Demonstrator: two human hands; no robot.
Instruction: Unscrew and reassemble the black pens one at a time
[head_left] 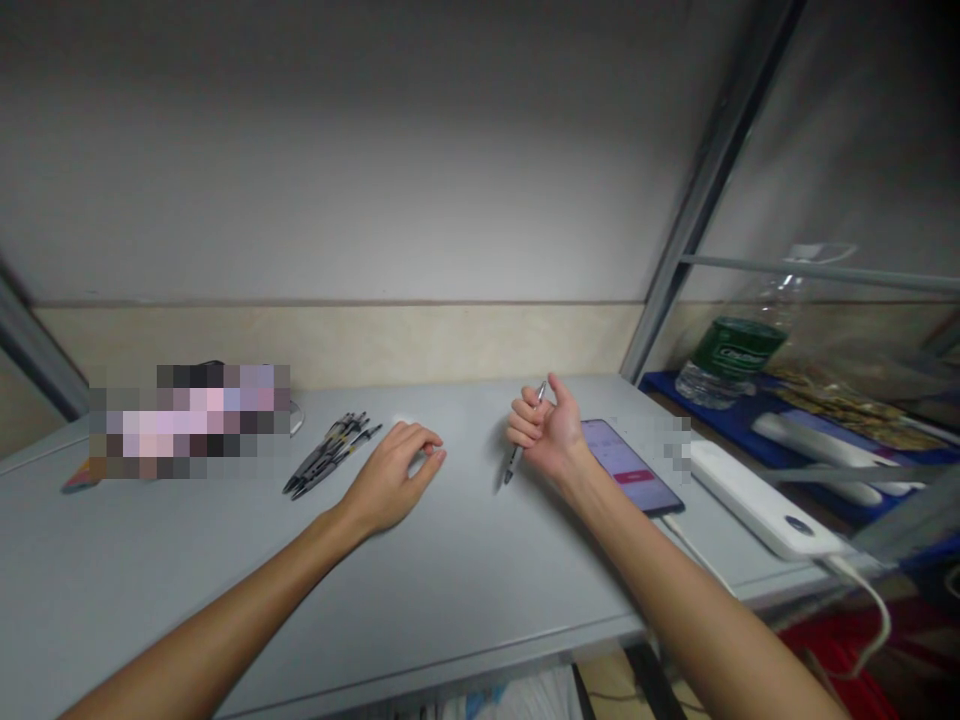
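Note:
My right hand (546, 425) is turned palm up over the grey desk, its fingers curled round a pen (513, 466). The pen slants, with its dark end low on the left and its other end showing above the fingers. To the left, my left hand (401, 470) rests on the desk with loosely bent fingers, thumb apart from them, and nothing in it. Just beyond its left side lies a bundle of several dark pens (330, 455), side by side and pointing the same way. A phone (630, 470) with a lit screen lies beside my right wrist, partly covered by it.
At the right stands a white power bank (765, 500) with a white cable (862, 590). Past a metal rail (817, 268) is a clear water bottle (739, 345) with a green label. A blurred-out pile (195, 420) lies at the back left. A wall closes off the back.

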